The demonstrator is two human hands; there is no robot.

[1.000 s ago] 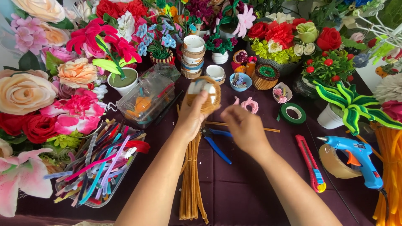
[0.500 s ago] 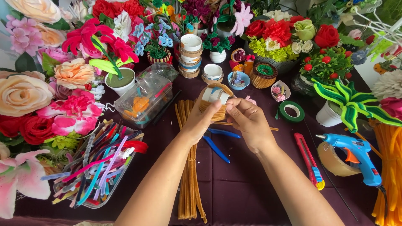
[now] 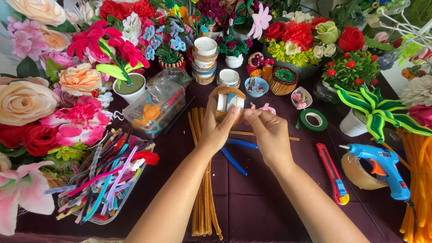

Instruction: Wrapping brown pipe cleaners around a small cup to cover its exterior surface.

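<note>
- Above the dark tabletop (image 3: 252,198), left hand (image 3: 216,130) wraps its grip around a small white cup (image 3: 229,102) with tan pipe-cleaner bands.
- Right hand (image 3: 270,132) pinches at the cup's lower edge (fingertips partly hidden).
- Tan pipe cleaners (image 3: 204,189) lie below.

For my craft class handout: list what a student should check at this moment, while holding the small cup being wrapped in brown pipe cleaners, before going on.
1. Left hand grips the small cup firmly: ok.
2. Right hand fingertips at the cup's lower edge: ok.
3. Brown pipe cleaners lie beside the left forearm: ok.
4. Blue glue gun lies apart from both hands: ok.
5. Red utility knife blade retracted: cannot tell.
</note>
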